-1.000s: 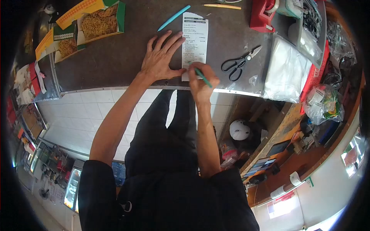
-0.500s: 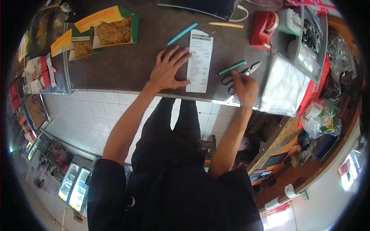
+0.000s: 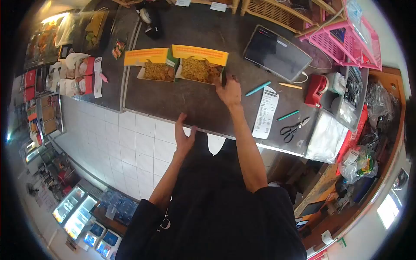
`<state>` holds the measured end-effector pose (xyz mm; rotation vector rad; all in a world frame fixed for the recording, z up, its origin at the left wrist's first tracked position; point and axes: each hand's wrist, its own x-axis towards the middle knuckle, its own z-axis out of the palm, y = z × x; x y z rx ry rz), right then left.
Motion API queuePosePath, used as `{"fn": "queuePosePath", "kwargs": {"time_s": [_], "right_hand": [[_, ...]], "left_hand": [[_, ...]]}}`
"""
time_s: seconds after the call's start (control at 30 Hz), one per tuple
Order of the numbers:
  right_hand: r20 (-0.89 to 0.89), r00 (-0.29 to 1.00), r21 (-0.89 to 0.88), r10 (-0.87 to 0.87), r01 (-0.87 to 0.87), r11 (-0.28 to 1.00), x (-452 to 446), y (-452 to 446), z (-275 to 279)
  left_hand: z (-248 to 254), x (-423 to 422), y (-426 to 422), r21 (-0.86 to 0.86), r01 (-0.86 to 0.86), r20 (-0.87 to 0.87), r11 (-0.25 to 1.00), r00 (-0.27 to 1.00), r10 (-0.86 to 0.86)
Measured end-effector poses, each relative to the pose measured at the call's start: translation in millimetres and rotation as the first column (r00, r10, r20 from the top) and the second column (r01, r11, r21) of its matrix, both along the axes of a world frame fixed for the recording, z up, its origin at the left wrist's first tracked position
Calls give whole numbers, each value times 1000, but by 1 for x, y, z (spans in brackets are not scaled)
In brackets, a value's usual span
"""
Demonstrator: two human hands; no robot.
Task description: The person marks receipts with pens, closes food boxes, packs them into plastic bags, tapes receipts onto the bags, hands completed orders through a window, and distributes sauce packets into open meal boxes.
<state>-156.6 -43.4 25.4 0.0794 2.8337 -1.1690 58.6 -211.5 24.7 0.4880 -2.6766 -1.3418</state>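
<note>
My right hand (image 3: 229, 92) is at the right end of a takeaway box of noodles (image 3: 195, 69), fingers apart. Whether the fingertips touch the box I cannot tell. Its yellow printed lid stands up at the back, and a browned piece of food lies at the right end. A second takeaway box (image 3: 158, 71) of the same kind sits close on its left. Near the counter's front edge, my left hand (image 3: 185, 138) is held with fingers and thumb spread and nothing in it.
Right of my right hand lie a blue pen (image 3: 258, 88), a printed receipt (image 3: 265, 113), a green pen (image 3: 287, 115) and scissors (image 3: 294, 129). Behind them are a tablet (image 3: 277, 54) and a red tape dispenser (image 3: 316, 90). White plastic bags (image 3: 327, 136) lie at the counter's right end.
My right hand has left the scissors and come over to the right noodle box. My left hand has lifted away from beside the receipt. The view has turned left.
</note>
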Motion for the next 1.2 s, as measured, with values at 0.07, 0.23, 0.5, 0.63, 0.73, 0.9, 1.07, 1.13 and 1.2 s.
{"fn": "queuePosePath", "kwargs": {"time_s": [0.07,0.23,0.5,0.63,0.73,0.9,1.07,1.13,1.2], "right_hand": [[15,999,124,30,-32,992,-6,-16,-1],[-64,998,46,-23,26,999,46,16,-16],[95,926,60,-367,362,930,111,54,30],[-187,910,76,-371,390,918,69,23,45],[-3,850,-146,-526,520,842,53,25,41],[-172,946,13,-273,279,960,49,48,31],[-9,994,-88,-112,111,990,38,82,57],[140,990,-209,5,24,978,37,108,58],[72,990,-169,123,-109,980,45,126,51]], "left_hand": [[8,-23,-32,122,-68,16,990,998,66],[6,-75,-67,275,-7,71,961,997,-13],[27,-147,-2,-27,255,-101,967,961,-256],[19,-190,-9,-38,363,-66,931,929,-364],[18,-207,-19,-87,482,-156,872,858,-490],[39,-207,7,-179,370,-67,911,920,-387],[44,-222,-5,137,408,-21,903,912,-409],[29,-229,-32,268,496,-44,826,863,-504],[10,-234,-64,218,612,-48,760,785,-618]]}}
